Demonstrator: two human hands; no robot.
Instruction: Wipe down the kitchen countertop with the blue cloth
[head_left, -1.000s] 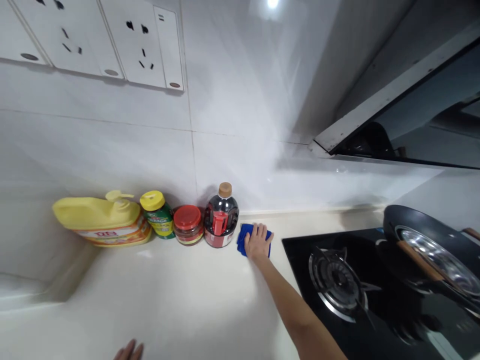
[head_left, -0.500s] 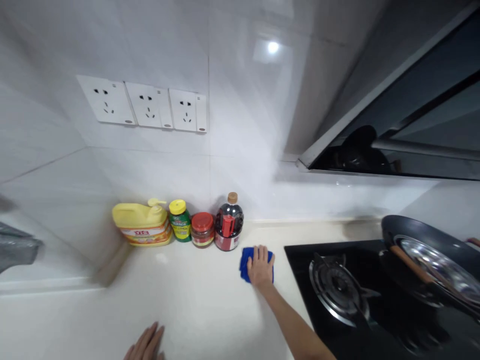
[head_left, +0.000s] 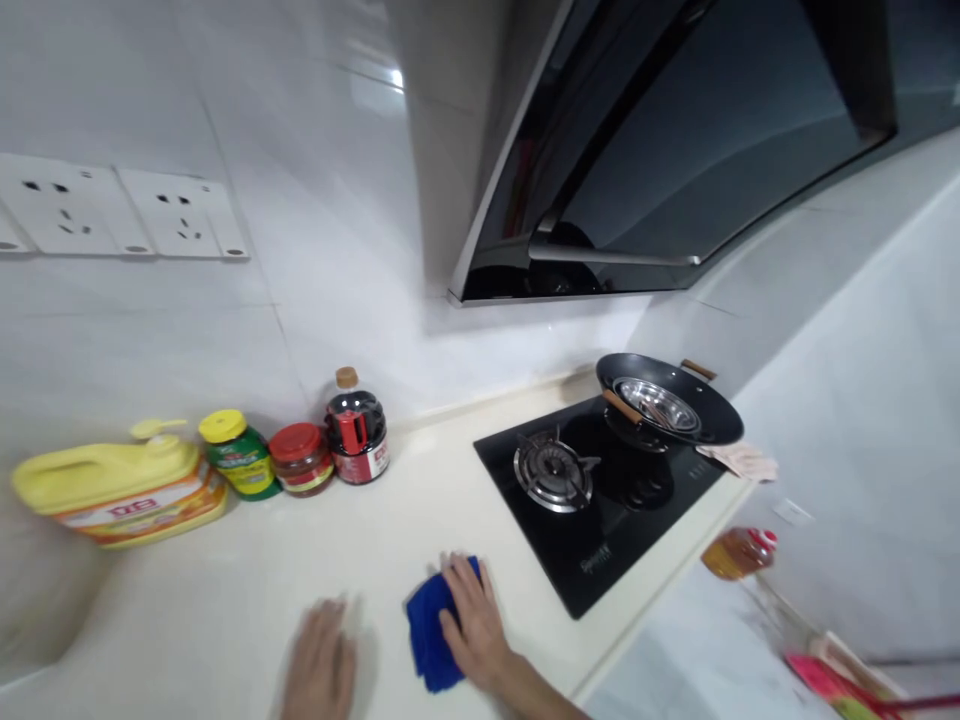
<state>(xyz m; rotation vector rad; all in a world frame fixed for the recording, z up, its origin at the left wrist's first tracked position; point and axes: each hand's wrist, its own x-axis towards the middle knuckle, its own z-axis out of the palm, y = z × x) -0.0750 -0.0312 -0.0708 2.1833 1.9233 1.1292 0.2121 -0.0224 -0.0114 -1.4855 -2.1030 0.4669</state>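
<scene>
My right hand [head_left: 469, 625] lies flat on a blue cloth [head_left: 430, 627], pressing it onto the cream countertop [head_left: 300, 560] near the front edge. Its fingers are spread over the cloth. My left hand [head_left: 322, 665], blurred, rests palm down on the counter just left of the cloth, fingers stretched out and holding nothing. The black gas hob [head_left: 600, 490] starts a little to the right of the cloth.
Against the back wall stand a yellow jug [head_left: 120, 485], a green jar with a yellow lid [head_left: 236, 455], a red-lidded jar [head_left: 300, 460] and a dark sauce bottle [head_left: 356, 435]. A black wok [head_left: 667, 410] sits on the hob's far burner. An oil bottle [head_left: 739, 552] is below right.
My right hand has dragged the blue cloth from beside the sauce bottle back toward the counter's front edge. The view has swung right, and my left hand shows more fully.
</scene>
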